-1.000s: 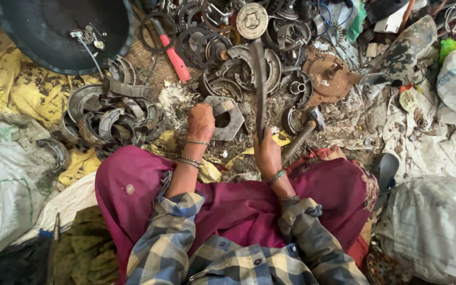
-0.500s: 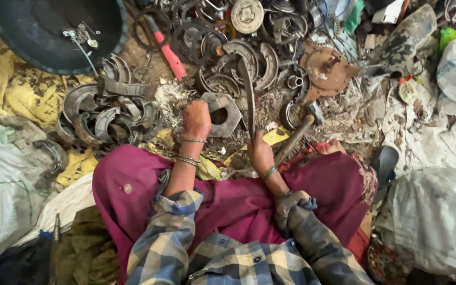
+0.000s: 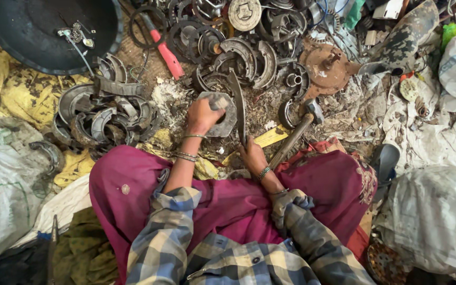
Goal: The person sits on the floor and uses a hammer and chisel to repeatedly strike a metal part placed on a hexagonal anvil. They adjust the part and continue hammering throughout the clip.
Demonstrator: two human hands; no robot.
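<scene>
My left hand point(image 3: 201, 115) grips a grey metal piece point(image 3: 221, 117) with a hole in it, resting on the dirty ground in front of my knees. My right hand point(image 3: 253, 156) holds the lower end of a long dark curved metal strip point(image 3: 238, 103) that stands up beside that piece. Both wrists wear bangles. A hammer point(image 3: 296, 134) with a wooden handle lies just right of my right hand, untouched. My lap is covered by magenta cloth point(image 3: 133, 184).
A pile of curved brake shoes point(image 3: 101, 113) lies at the left. More metal rings and shoes point(image 3: 238, 53) lie ahead, with a red-handled tool point(image 3: 165, 53), a rusty round plate point(image 3: 325, 66) and a black pan point(image 3: 38, 31). White sacks point(image 3: 434, 216) flank both sides.
The left hand has shifted slightly on the grey piece; the right hand still holds the curved strip, now more upright. The view has moved a little.
</scene>
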